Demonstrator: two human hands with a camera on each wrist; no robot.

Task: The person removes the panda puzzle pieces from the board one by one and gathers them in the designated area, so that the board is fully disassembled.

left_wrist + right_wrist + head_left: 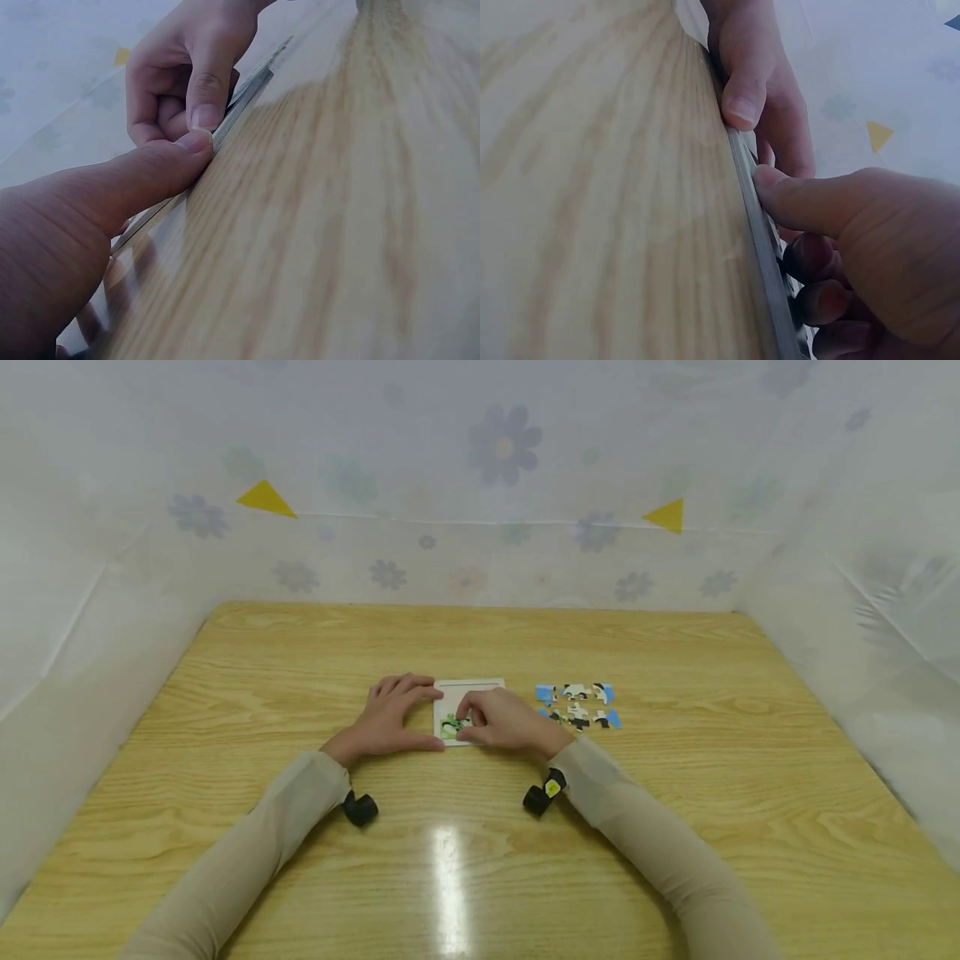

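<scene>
A shallow white puzzle tray (470,682) lies on the table between both hands in the head view. My left hand (387,714) spreads along its left side, thumb at the near corner, fingers fairly straight. The fingers of my right hand (504,720) are curled over the tray, thumb and index at a green puzzle piece (452,726) in its near left corner. The right palm hides the tray's right part. In the right wrist view the right thumb (810,201) lies at the tray's edge (759,247), close to the left thumb (744,105).
Right of the tray lie several loose puzzle pieces (576,692) in two rows, with blue, black and white print. The wooden table (300,643) ends at a pale flowered curtain (450,552) with yellow triangles. Black wrist cameras (362,810) sit on both sleeves.
</scene>
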